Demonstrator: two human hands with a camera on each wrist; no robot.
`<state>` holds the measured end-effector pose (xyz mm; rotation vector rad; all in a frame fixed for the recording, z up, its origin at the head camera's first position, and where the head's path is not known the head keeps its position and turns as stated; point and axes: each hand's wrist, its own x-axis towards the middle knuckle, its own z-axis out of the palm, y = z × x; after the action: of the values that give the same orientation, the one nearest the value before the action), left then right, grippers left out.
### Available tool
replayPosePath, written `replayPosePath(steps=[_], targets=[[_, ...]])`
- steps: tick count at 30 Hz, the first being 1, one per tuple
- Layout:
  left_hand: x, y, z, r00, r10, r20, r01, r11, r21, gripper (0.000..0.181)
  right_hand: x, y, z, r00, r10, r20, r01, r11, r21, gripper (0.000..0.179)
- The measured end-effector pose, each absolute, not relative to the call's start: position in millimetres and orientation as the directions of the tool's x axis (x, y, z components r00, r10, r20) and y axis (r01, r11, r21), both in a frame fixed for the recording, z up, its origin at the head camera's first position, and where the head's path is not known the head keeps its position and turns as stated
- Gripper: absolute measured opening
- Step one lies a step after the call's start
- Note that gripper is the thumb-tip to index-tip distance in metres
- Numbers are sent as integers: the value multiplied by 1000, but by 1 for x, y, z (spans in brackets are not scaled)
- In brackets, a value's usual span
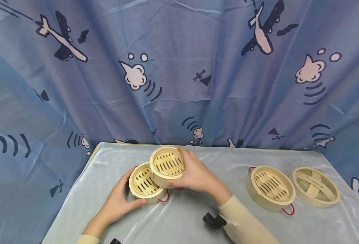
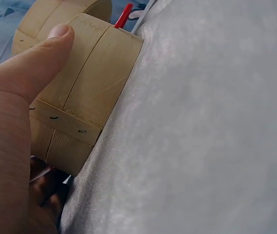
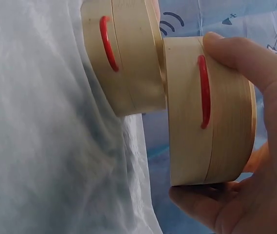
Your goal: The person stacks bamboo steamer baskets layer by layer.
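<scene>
Two round bamboo steamer baskets overlap left of centre in the head view. My left hand (image 1: 115, 202) grips the lower steamer basket (image 1: 153, 199), which sits on the cloth, thumb along its near wall and fingers around the far left side. Over its right part my right hand (image 1: 197, 174) holds the upper steamer basket (image 1: 161, 180), slatted floor showing. In the right wrist view, the upper basket (image 3: 187, 107) has its base right at the rim of the lower basket (image 3: 136, 73). Each wall carries a red loop handle. The left thumb presses the lower basket's wall (image 2: 99, 73) in the left wrist view.
A third steamer basket (image 1: 260, 198) with red handles stands at the right of the grey cloth-covered table (image 1: 197, 220). Beside it lies a woven bamboo lid (image 1: 315, 201), close to its rim. A blue patterned curtain (image 1: 179, 67) hangs behind the table.
</scene>
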<state>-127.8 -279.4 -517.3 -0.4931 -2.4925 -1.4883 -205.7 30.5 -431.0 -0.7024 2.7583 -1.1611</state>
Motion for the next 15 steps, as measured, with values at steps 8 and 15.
replayPosePath(steps=[8,15], targets=[[-129,-280,-519,-925,177,338,381,438,814,114,-201,19,-432,-888,-441,130,-406,622,-669,130],[-130,-280,-519,-927,178,331,376,442,814,112,-196,10,-430,-878,-465,113,-421,637,-645,131]])
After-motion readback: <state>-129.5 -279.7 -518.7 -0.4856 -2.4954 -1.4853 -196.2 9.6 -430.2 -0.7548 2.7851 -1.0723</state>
